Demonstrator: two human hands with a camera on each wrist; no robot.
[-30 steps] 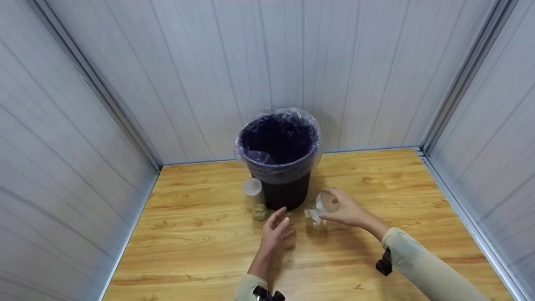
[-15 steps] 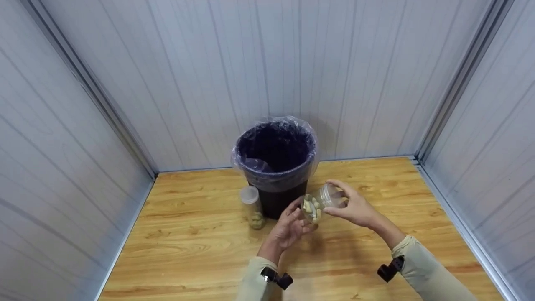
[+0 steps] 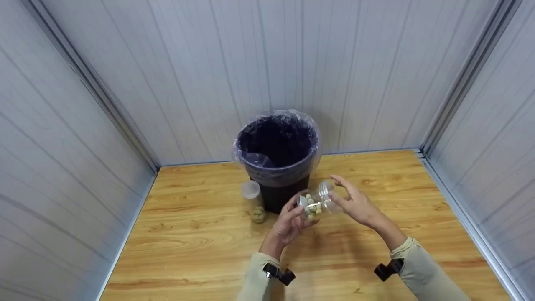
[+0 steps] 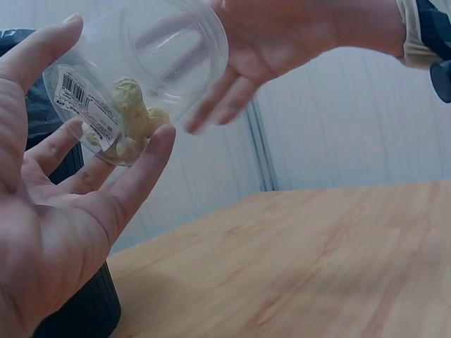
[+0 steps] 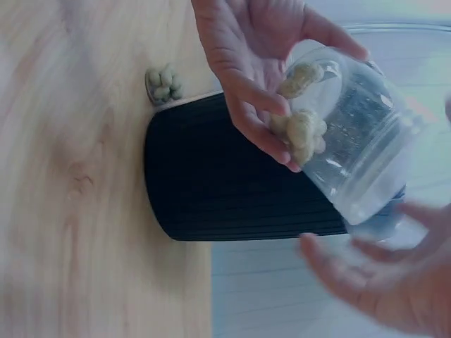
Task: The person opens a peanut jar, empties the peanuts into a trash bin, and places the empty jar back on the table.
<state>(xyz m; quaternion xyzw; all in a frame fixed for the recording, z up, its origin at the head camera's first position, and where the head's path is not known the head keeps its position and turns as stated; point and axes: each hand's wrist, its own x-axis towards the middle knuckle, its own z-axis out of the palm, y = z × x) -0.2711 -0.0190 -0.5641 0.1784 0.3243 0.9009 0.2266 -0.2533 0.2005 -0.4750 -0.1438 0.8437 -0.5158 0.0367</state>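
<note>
My left hand [image 3: 289,223] holds a clear plastic jar [image 3: 314,203] tilted on its side, fingers and thumb round its base end. Several peanuts [image 4: 130,109] lie inside, seen through the wall. A white barcode label [image 4: 88,107] is stuck at the base. At the jar's ridged top end, my right hand [image 3: 358,205] has its fingers spread; in the right wrist view that hand [image 5: 394,274] is blurred, with a gap between its fingertips and the jar.
A black bin [image 3: 278,192] with a clear plastic liner [image 3: 267,177] stands behind the hands. Against its left side is a second, upright clear jar [image 3: 252,200] with peanuts at the bottom. Pale panel walls [image 3: 271,62] enclose the wooden table [image 3: 188,242] on three sides.
The jar has come up off the table and tipped over, top end to the right. My left hand has reached in and taken its base; the right hand has let go of it.
</note>
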